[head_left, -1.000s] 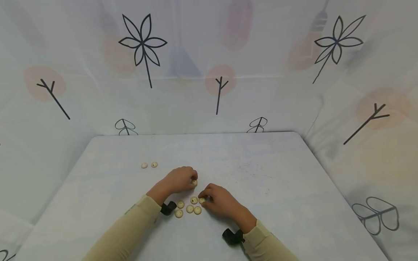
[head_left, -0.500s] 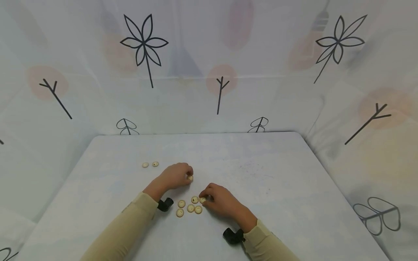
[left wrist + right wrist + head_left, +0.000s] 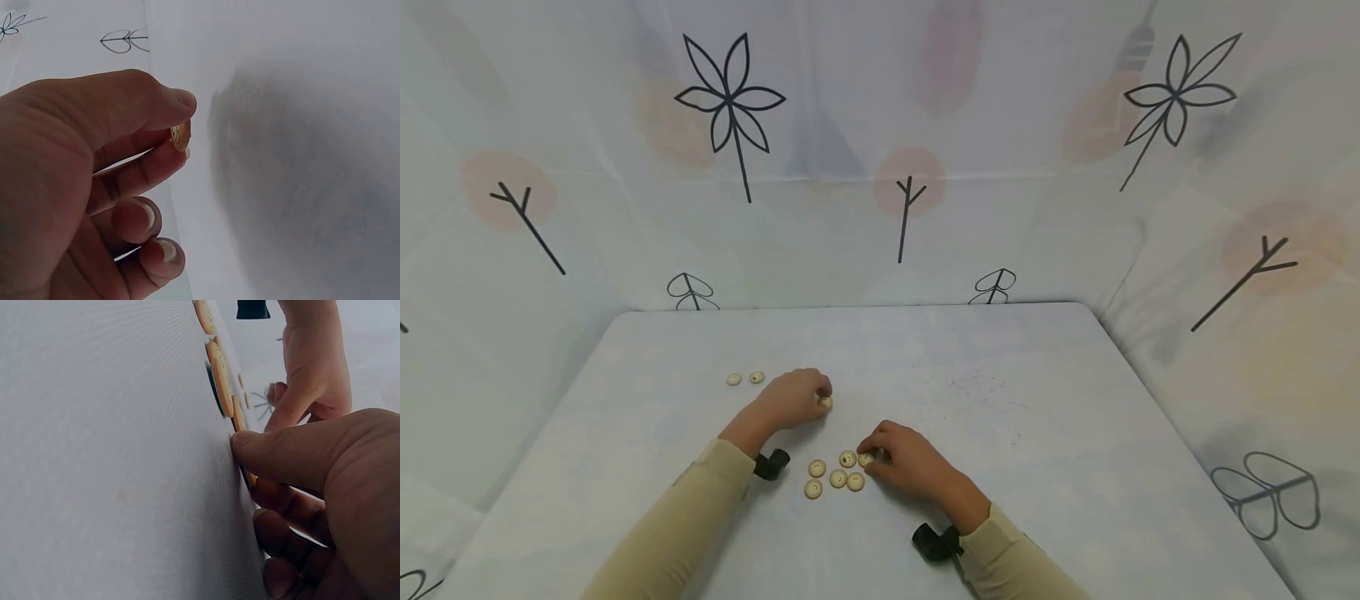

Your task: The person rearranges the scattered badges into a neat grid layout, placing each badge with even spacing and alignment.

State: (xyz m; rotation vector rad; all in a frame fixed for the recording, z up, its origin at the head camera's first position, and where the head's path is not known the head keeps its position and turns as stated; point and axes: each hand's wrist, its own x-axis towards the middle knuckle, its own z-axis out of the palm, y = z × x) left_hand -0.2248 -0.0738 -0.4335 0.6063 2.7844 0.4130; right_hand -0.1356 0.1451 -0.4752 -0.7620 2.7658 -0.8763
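White tabletop (image 3: 895, 350); left hand (image 3: 790, 398) pinching button (image 3: 181, 135), right hand (image 3: 906, 460) pinching second button (image 3: 865, 459) (both partly hidden).

Left hand (image 3: 788, 400) pinches a disc (image 3: 825, 402) — seemingly wooden.

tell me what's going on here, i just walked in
A person's left hand pinches a small button-like disc between thumb and finger; it appears to be lifted off the white table. The right hand holds another disc between thumb and finger, at the right end of a loose cluster. The five other cluster discs lie on the table, and the two far discs sit apart from them, farther back and to the left.
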